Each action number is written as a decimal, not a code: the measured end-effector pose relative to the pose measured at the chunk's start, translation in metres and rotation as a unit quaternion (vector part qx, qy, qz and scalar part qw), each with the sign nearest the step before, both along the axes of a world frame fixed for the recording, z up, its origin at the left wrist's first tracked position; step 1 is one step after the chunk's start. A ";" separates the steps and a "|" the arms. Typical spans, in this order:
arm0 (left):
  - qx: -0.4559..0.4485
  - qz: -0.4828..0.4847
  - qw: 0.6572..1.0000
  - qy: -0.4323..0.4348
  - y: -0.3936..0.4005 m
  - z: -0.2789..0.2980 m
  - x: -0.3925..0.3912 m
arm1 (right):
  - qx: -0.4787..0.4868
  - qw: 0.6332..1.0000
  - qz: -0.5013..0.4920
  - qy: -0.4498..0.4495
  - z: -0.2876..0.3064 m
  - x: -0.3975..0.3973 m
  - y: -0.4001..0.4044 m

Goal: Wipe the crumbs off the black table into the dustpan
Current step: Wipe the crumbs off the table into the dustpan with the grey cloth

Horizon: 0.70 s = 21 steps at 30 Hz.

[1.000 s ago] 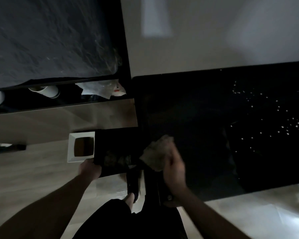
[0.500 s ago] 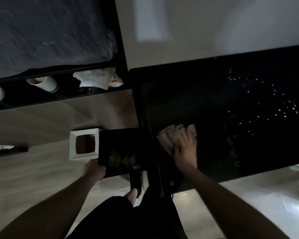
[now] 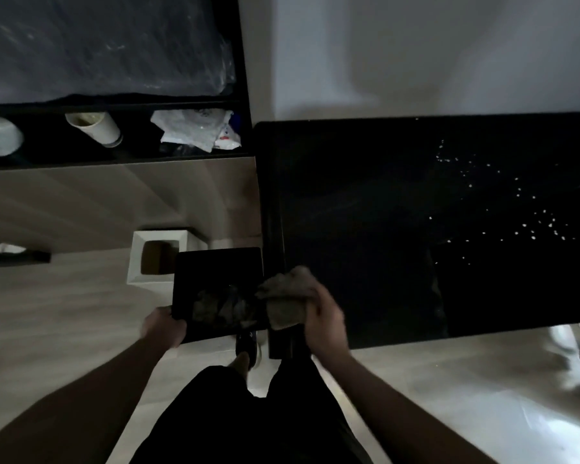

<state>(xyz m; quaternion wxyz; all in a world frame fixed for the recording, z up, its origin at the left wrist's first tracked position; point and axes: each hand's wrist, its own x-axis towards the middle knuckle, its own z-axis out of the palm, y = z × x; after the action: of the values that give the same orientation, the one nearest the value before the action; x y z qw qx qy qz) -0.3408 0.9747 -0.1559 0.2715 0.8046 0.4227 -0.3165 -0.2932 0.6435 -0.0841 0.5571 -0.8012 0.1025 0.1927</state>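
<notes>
Since half-second ago, right hand [image 3: 322, 321] gripping cloth [image 3: 287, 301] returned to table [image 3: 349, 212] edge; left hand [image 3: 163, 326] holds dustpan [image 3: 215, 276].

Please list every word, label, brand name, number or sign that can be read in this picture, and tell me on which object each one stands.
No text can be read.
Crumpled white plastic wrapper on the dark shelf: red and blue print, too blurred to read.
Black flat dustpan, grey crumpled cloth, white paper cup, black table: no text visible.

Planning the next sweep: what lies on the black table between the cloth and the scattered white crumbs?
Head view: bare black tabletop separates the grey cloth from the white crumbs.
</notes>
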 end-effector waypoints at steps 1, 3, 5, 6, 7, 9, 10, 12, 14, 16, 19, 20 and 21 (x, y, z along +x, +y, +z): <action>0.003 0.005 1.000 -0.002 -0.006 0.005 -0.006 | -0.011 0.999 -0.027 -0.015 0.001 0.004 -0.024; 0.018 0.021 0.999 -0.017 -0.020 0.016 -0.019 | -0.068 0.993 -0.074 -0.062 0.006 0.016 -0.074; 0.035 0.046 0.998 -0.026 -0.032 0.024 -0.035 | -0.132 0.982 -0.104 -0.091 0.011 0.031 -0.125; 0.035 0.060 0.997 -0.024 -0.036 0.025 -0.045 | -0.152 0.977 -0.117 -0.094 0.014 0.038 -0.148; 0.032 0.079 0.996 -0.020 -0.038 0.026 -0.055 | -0.169 0.972 -0.129 -0.098 0.016 0.043 -0.170; 0.029 0.112 0.993 -0.019 -0.038 0.022 -0.077 | -0.210 0.963 -0.133 -0.108 0.015 0.050 -0.211; 0.033 0.120 0.992 -0.020 -0.037 0.017 -0.088 | -0.233 0.959 -0.120 -0.111 0.012 0.053 -0.229; 0.039 0.127 0.991 -0.012 -0.030 0.001 -0.115 | -0.281 0.952 -0.064 -0.102 -0.003 0.054 -0.259; 0.053 0.133 0.990 -0.004 -0.031 -0.008 -0.138 | -0.320 0.946 -0.005 -0.055 -0.023 0.049 -0.274; 0.069 0.126 0.990 0.006 -0.041 -0.003 -0.154 | -0.331 0.943 0.027 -0.035 -0.044 0.035 -0.273; 0.067 0.125 0.990 0.007 -0.074 0.022 -0.163 | -0.332 0.942 0.003 -0.054 -0.061 0.015 -0.243; 0.063 0.125 0.990 0.012 -0.082 0.026 -0.167 | -0.330 0.942 0.003 -0.063 -0.062 0.007 -0.228; 0.058 0.124 0.990 0.018 -0.089 0.027 -0.173 | -0.325 0.943 0.012 -0.071 -0.062 -0.003 -0.211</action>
<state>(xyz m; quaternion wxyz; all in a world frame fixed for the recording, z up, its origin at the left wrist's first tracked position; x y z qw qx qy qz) -0.5133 0.8854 -0.1285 0.2543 0.7545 0.5416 -0.2697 -0.2966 0.4326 -0.1463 0.2698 -0.9515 0.1105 0.0982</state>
